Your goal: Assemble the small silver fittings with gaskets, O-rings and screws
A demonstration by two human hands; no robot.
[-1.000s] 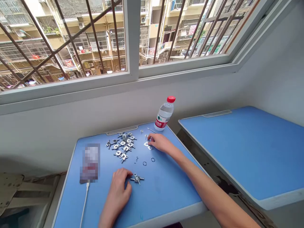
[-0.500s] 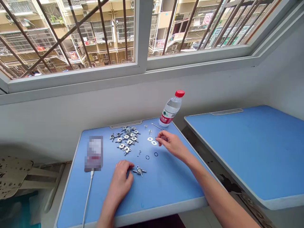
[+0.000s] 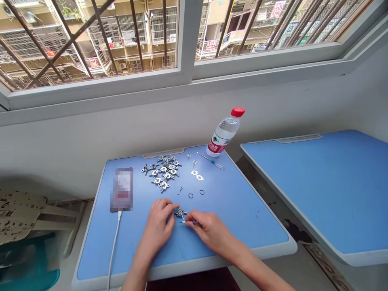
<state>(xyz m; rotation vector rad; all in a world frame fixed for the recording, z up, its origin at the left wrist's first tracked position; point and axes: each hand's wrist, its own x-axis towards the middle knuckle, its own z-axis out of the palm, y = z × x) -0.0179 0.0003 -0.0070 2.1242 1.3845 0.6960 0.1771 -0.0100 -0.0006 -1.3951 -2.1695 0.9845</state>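
**Both hands closed on one fitting, near edge of desk**

The blue desk [image 3: 239,220] carried a phone [image 3: 121,189] towards its left edge and a water bottle [image 3: 223,135] at its far right corner. The left hand [image 3: 159,227] and right hand [image 3: 209,231] met by the near edge. The fingertips of both were pinched shut on a small metal fitting [image 3: 180,213]. A heap of fittings [image 3: 163,171] lay by the far edge.

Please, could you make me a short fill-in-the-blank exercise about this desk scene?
1. The water bottle has a ___ cap.
2. The cable plugged into the phone is ___.
3. The left hand and right hand meet at a small metal part, in front of ___ black rings.

Missing words: red; white; two.
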